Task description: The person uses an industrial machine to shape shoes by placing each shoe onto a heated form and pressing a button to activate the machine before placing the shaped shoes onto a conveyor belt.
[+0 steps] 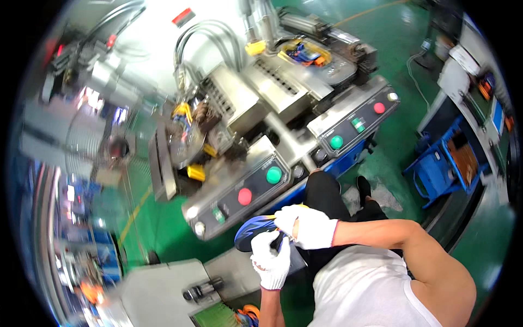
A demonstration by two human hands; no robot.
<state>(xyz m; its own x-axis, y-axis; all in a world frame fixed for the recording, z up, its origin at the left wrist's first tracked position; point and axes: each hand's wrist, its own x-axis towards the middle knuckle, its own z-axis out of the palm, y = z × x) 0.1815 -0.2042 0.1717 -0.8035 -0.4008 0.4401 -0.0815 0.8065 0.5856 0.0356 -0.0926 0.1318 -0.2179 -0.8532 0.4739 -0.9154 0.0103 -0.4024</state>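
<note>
A blue sandal (pixel 249 229) with a dark face and some orange on it is held between my gloved hands, just in front of the machine. My left hand (pixel 270 260), in a white knit glove, closes on its near side, thumb pointing up. My right hand (pixel 306 225), gloved the same way, reaches across from the right and grips the upper edge with bent fingers. Both hands almost touch, and they cover much of the sandal. The nearest machine part is a control panel (pixel 239 192) with red and green buttons.
A second button panel (pixel 354 115) sits to the right. Behind the panels are metal blocks (pixel 278 82) and two stations with blue and orange pieces (pixel 308 54). A grey table (pixel 158 291) lies at lower left, a blue stool (pixel 436 174) at right, a fan (pixel 90 144) at left.
</note>
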